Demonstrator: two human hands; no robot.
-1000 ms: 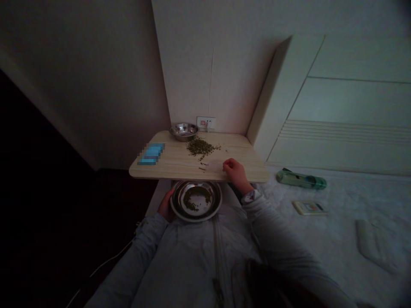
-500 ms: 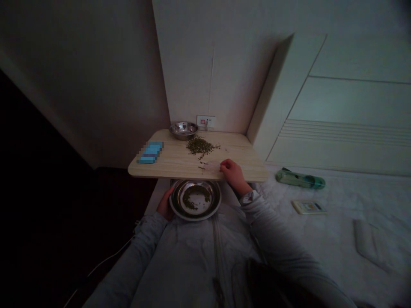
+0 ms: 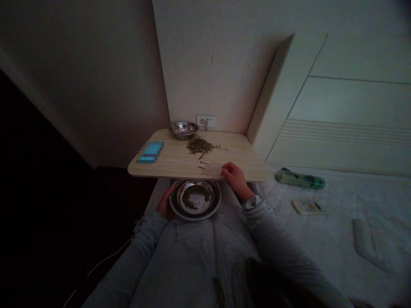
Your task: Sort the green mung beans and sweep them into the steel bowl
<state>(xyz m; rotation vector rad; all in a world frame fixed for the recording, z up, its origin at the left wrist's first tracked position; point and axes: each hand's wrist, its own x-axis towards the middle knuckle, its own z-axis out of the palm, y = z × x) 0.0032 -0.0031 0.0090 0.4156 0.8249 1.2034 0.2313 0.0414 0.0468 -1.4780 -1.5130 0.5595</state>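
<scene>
My left hand [image 3: 165, 205] grips the left rim of a round steel bowl [image 3: 195, 217], held below the front edge of a small wooden table [image 3: 170, 164]. Small green beans lie in a curve on the bowl's floor. Between the pinched fingers of my right hand [image 3: 233, 176] is a thin, see-through plastic sheet [image 3: 212, 169], near the table's front edge. A few beans and a short dark line of bits lie just left of the sheet. Farther back on the tabletop spreads a heap of green beans [image 3: 199, 146].
A second steel bowl [image 3: 183, 130] stands at the table's back left, near a wall socket [image 3: 206, 121]. A blurred-out blue phone-like object [image 3: 150, 152] lies at the left. On the bed at right are a green bottle [image 3: 300, 179] and a pale flat device [image 3: 308, 207].
My right hand has shifted slightly toward me and to the right, bringing the plastic sheet along. The left hand and its bowl stay about where they were.
</scene>
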